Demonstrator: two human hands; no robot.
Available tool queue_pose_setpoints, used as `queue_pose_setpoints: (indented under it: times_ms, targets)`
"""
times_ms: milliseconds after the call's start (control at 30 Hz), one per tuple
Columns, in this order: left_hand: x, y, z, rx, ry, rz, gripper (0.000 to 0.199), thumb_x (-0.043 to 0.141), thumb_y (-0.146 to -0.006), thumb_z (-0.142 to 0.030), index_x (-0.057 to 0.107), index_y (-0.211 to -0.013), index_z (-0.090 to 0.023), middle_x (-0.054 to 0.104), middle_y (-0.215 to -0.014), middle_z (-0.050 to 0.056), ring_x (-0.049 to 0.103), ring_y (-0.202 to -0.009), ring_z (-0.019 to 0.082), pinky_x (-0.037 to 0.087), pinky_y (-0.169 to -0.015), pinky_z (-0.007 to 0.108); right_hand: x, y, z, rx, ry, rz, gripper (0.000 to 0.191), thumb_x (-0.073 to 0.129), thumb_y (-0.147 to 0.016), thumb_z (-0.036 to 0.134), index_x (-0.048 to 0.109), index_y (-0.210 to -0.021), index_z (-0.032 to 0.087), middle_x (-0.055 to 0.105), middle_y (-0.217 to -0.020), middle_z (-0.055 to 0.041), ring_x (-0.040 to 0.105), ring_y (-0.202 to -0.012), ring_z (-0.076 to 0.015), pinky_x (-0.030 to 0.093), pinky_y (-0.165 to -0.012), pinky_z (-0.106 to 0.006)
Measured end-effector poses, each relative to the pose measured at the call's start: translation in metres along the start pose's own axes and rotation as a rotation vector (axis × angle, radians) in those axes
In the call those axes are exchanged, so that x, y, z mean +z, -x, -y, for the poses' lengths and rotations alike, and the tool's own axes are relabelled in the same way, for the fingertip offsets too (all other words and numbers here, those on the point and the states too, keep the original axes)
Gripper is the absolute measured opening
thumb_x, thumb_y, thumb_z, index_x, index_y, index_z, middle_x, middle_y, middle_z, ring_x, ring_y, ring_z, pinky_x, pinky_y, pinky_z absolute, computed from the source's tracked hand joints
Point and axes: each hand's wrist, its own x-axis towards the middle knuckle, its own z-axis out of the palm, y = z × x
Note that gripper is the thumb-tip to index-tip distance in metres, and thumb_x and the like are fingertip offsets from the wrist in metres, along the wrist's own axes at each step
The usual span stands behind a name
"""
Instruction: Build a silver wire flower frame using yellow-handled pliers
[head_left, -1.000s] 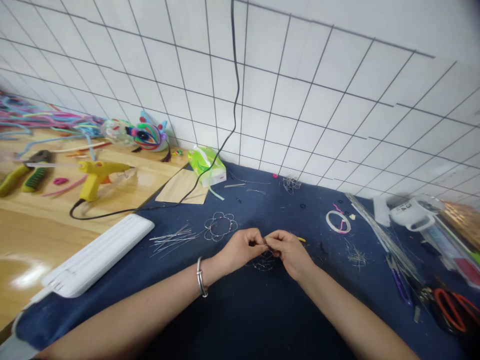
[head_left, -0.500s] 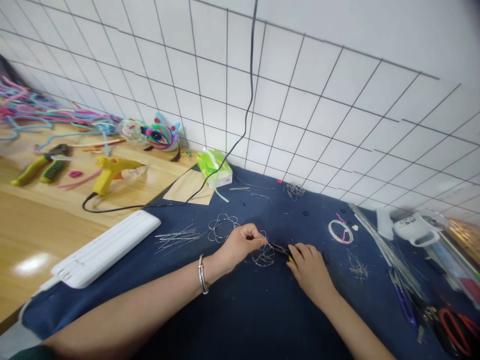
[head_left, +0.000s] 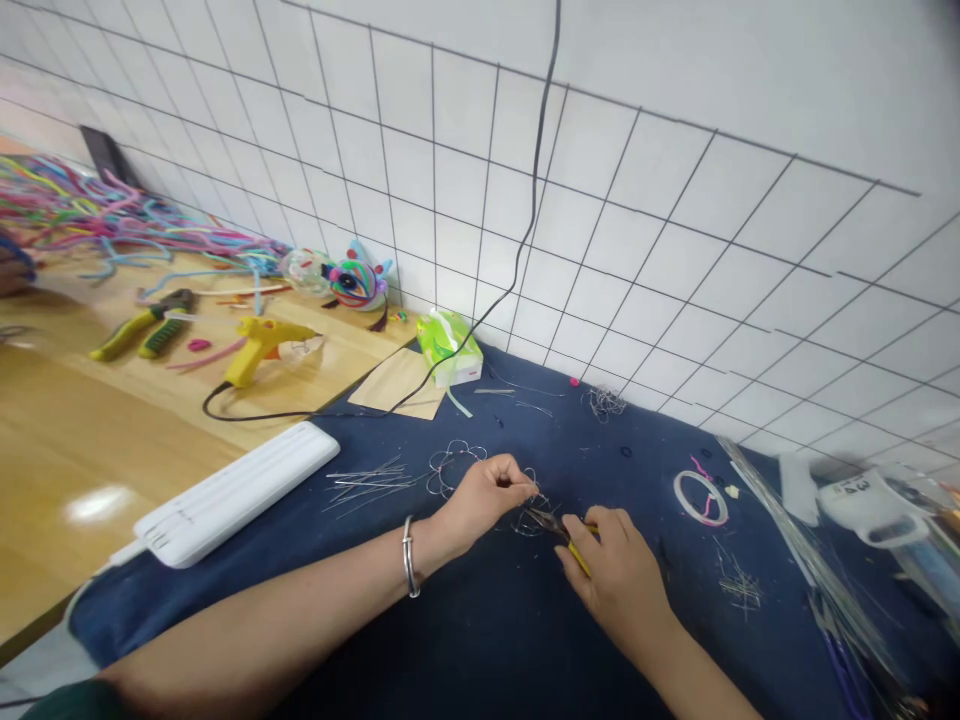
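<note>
Down at the middle of the dark blue cloth [head_left: 660,460], the left hand [head_left: 491,500] has thumb and forefinger pinched on a looped wire piece [head_left: 531,528], just above the cloth, and the right hand [head_left: 619,560] is wrapped around yellow-handled pliers [head_left: 559,530], their tips right in among the loops — whether they bite the wire, I can't tell. As for progress, I'd call it partway: one petalled wire ring [head_left: 437,470] lies just beyond the left wrist, looking fully shaped, though the hand covers part of it, while the piece in the fingers looks loose and unfinished, with its joining left to do. Now the count: two looped pieces, one lying and one held; one spread of straight wires [head_left: 364,487], too overlapped to number; one wire tangle [head_left: 606,403] near the wall; one scatter of clippings [head_left: 741,588] off to the right. Two plier-type tools — the pair in hand and the green-and-yellow cutters [head_left: 146,325] — plus one glue gun [head_left: 259,350], one power strip [head_left: 240,495] and one tissue pack [head_left: 448,350].
</note>
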Motion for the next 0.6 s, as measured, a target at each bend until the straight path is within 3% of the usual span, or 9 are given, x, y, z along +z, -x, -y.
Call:
queue_pose_setpoints:
  times_ms: [267, 600]
  targets:
    - [-0.003, -0.005, 0.003, -0.023, -0.027, -0.03, 0.016, 0.061, -0.071, -0.022, 0.05, -0.065, -0.013, 0.058, -0.066, -0.001, 0.051, -0.062, 0.01, 0.038, -0.058, 0.022, -0.004, 0.001, 0.005, 0.001, 0.134, -0.019, 0.028, 0.05, -0.083, 0.029, 0.058, -0.108, 0.021, 0.055, -0.09, -0.0097, 0.048, -0.08, -0.0221, 0.038, -0.067, -0.035]
    - [-0.004, -0.004, 0.006, -0.063, -0.05, -0.002, 0.016, 0.062, -0.068, -0.024, 0.051, -0.064, -0.014, 0.055, -0.059, -0.002, 0.048, -0.054, 0.009, 0.034, -0.052, 0.021, 0.001, 0.003, -0.004, -0.104, 0.237, -0.176, 0.032, 0.055, -0.081, 0.026, 0.056, -0.114, 0.024, 0.059, -0.094, -0.0086, 0.05, -0.088, -0.0228, 0.035, -0.072, -0.035]
